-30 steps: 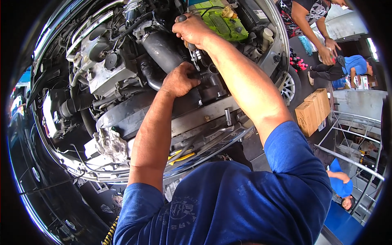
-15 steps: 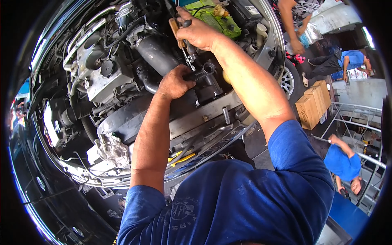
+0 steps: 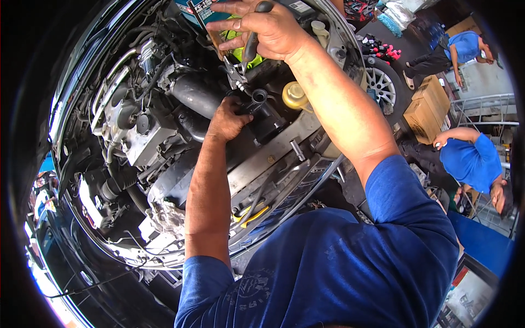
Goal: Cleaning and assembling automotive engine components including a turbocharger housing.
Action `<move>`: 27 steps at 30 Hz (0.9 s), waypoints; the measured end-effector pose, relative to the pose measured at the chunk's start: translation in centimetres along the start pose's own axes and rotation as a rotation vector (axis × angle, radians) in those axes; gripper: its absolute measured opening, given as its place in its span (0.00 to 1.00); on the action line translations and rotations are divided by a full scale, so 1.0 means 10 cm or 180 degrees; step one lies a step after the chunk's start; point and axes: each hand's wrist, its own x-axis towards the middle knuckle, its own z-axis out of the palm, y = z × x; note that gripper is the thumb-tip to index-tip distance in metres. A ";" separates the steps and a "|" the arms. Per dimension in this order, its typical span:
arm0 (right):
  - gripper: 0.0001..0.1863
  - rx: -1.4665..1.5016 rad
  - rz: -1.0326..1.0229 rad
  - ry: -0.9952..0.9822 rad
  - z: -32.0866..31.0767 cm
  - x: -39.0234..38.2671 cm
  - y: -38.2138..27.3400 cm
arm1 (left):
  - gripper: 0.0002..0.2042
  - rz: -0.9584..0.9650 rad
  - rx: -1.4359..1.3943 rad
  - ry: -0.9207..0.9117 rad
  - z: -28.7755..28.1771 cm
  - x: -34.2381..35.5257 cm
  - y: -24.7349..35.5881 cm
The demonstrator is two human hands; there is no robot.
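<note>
My right hand (image 3: 279, 30) is over the far side of the engine bay, with a pair of pliers (image 3: 235, 74) in it. One handle is brown and the other dark. The fingers are spread wide across the handles, which stand apart. The plier jaws point down at the end of a black plastic fitting (image 3: 268, 117) with a round open neck. My left hand (image 3: 227, 120) grips the near-left side of this fitting, thumb toward the neck. What the jaws touch is too small to tell. Just right of the fitting sits a yellowish round cap (image 3: 295, 95).
A thick black intake hose (image 3: 194, 95) and the engine cover (image 3: 131, 123) lie to the left. On the front crossbar stands a metal socket tool (image 3: 297, 150). Crumpled plastic (image 3: 164, 218) is at the front. Cardboard boxes (image 3: 426, 109) and two people (image 3: 465, 46) are to the right.
My right hand has opened its fingers wider, and the plier handles have spread. The view has shifted a little. The co-worker at the lower right has moved, and the arm at the upper right is gone.
</note>
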 end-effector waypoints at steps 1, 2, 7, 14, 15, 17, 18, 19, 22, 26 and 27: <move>0.46 0.0135 -0.0076 -0.0012 0.02 -0.05 -0.08 | 0.39 -0.0034 0.0009 -0.0032 0.01 0.01 -0.01; 0.46 0.0201 -0.0128 -0.0033 0.04 -0.11 -0.15 | 0.38 -0.0001 0.0101 -0.0080 0.00 0.03 -0.03; 0.45 0.0272 -0.0291 0.0061 0.11 -0.49 -0.43 | 0.36 0.0035 0.0466 -0.0117 -0.01 0.07 -0.15; 0.43 -0.0043 -0.0579 0.0323 0.10 -1.25 -0.76 | 0.31 0.0319 0.0566 0.0271 -0.05 -0.12 0.03; 0.43 -0.0259 -0.0645 0.0364 0.09 -1.37 -0.78 | 0.30 0.0294 0.0833 0.0574 -0.03 -0.22 0.08; 0.39 -0.0636 -0.0726 0.0524 0.11 -1.61 -0.80 | 0.28 0.0367 0.0658 0.1163 0.05 -0.46 0.20; 0.38 -0.0554 -0.0969 0.0165 0.12 -1.66 -0.77 | 0.27 0.0344 0.0232 0.1412 0.09 -0.61 0.24; 0.39 -0.0615 -0.0851 0.0159 0.16 -1.76 -0.75 | 0.24 0.0724 -0.0046 0.1513 0.19 -0.84 0.25; 0.37 -0.0086 -0.0417 -0.0247 0.44 -2.02 -0.57 | 0.25 0.0805 -0.1916 0.0206 0.48 -1.45 0.29; 0.33 0.0409 0.0322 -0.0708 0.97 -2.34 -0.26 | 0.49 0.0593 -0.3395 -0.1466 0.73 -2.05 0.34; 0.32 0.0619 0.0455 -0.0894 1.09 -2.38 -0.16 | 0.46 0.0657 -0.3289 -0.1629 0.72 -2.13 0.35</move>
